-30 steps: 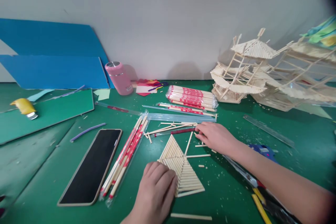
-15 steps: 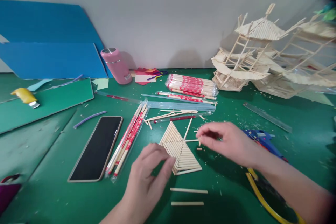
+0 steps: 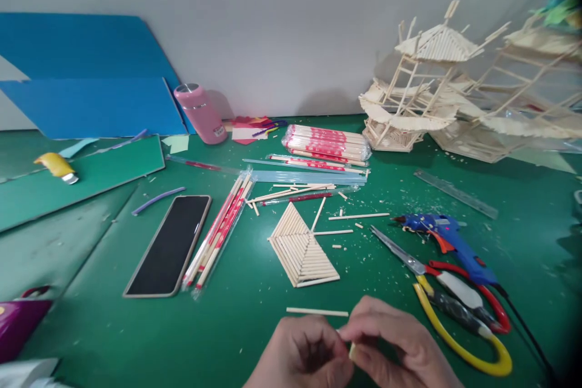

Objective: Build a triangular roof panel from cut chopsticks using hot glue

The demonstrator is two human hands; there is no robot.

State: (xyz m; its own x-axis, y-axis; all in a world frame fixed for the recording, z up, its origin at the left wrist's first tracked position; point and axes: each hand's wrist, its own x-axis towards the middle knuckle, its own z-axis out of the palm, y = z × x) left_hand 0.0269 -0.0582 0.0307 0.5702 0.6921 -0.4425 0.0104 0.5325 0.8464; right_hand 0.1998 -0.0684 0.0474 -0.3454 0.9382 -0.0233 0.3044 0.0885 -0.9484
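My left hand (image 3: 305, 354) and my right hand (image 3: 396, 342) meet at the bottom of the view, fingertips close together. A short end of a wooden stick (image 3: 352, 350) shows in my right hand's pinch. My left fingers are closed, and what they hold is hidden. Just beyond lies a loose wooden stick (image 3: 317, 311). Farther off, a flat panel of glued wooden sticks (image 3: 302, 251) has filled wedges, with two bare sticks spreading from its centre to the right. Another loose stick (image 3: 359, 216) lies beyond them.
At right are scissors (image 3: 402, 254), yellow-handled pliers (image 3: 422, 309), a blue glue gun (image 3: 448, 233) and a ruler (image 3: 454, 194). A phone (image 3: 168, 245) and bagged sticks (image 3: 220, 227) lie left. Behind stand a pink bottle (image 3: 202, 115) and stick-built towers (image 3: 422, 91).
My right hand has come back from the panel's right side and my left hand has left its edge; they now meet at the front. The nearer front stick is no longer visible.
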